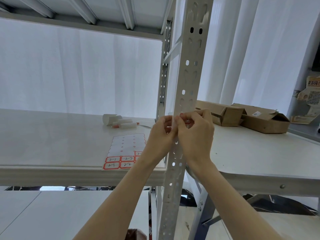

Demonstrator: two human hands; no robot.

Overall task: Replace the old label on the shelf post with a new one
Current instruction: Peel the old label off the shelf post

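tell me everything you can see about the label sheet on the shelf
The label sheet lies flat on the white shelf, just left of the post, its near edge at the shelf's front lip. It looks like glossy white backing paper. Most labels are peeled off; red-bordered ones with dark handwriting remain in its near rows. The left forearm hides its right corner. Nothing grips it.

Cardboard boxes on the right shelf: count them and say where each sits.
2. One cardboard box lies just right of the shelf post; the other, open-flapped box sits beside it, farther right. More may be hidden behind the hands.
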